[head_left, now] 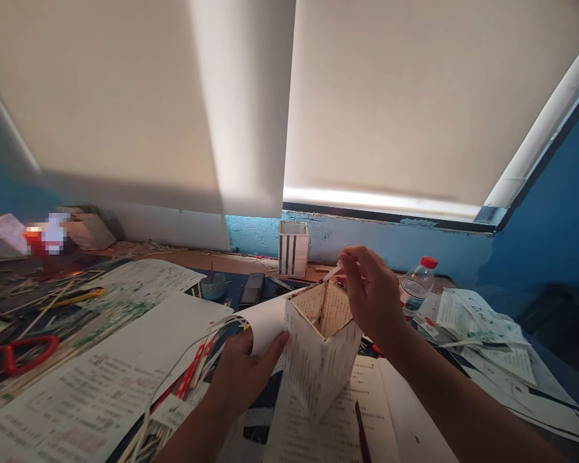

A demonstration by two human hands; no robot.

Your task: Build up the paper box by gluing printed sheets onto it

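Currently, a narrow pale strip (334,272) is pinched between the thumb and forefinger of the right hand (374,292), its free end extended toward the rear rim of a square, open-topped box (338,360). By the left hand (241,370), the box is braced with the thumb at its left edge; whether the fingers are closed is obscured by a curved white sheet (270,315). For good control, the strip should be held flat and untwisted, aligned with the rim before contact, and only light pressure should be applied, since the thin walls could probably be dented. The box is positioned between the hands on open printed pages (371,392), one corner turned forward; its flat faces are covered in matte printed paper, and its rim is edged in rough tan. Beside it, a slender dark tool (361,427) is laid.
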